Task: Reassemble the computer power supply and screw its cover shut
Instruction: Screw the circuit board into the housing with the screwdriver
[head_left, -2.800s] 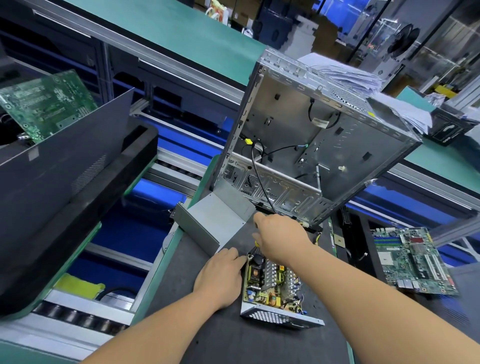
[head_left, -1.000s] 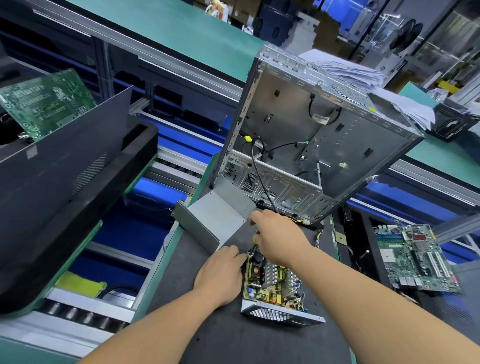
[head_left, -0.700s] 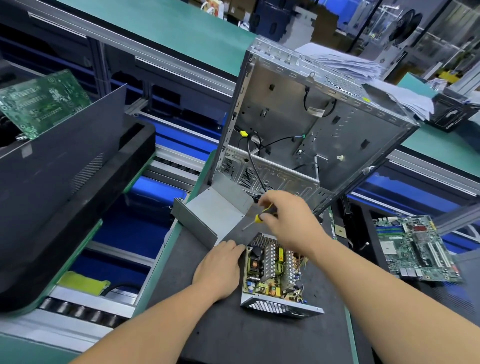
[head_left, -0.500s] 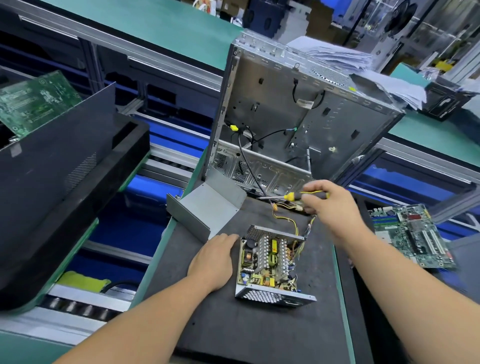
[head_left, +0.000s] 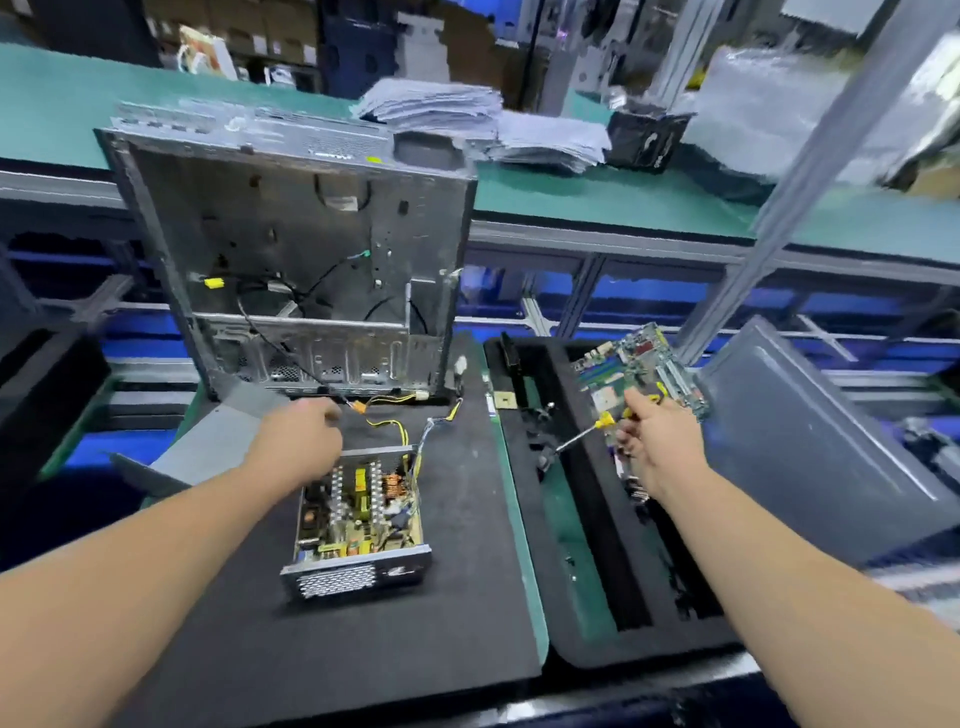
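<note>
Sitting uncovered between both hands, power supply (head_left: 358, 519) — left hand (head_left: 298, 439) curled empty, right hand (head_left: 657, 441) gripping screwdriver (head_left: 582, 436).

Our left hand (head_left: 301, 434) reaching just behind the open power supply (head_left: 358, 514), fingers curled, our right hand (head_left: 657, 441) well to its right, gripping a screwdriver (head_left: 582, 435)

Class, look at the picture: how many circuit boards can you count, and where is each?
2. One sits inside the open power supply on the black mat; one motherboard lies right, beyond the right hand. Others may be hidden.
</note>
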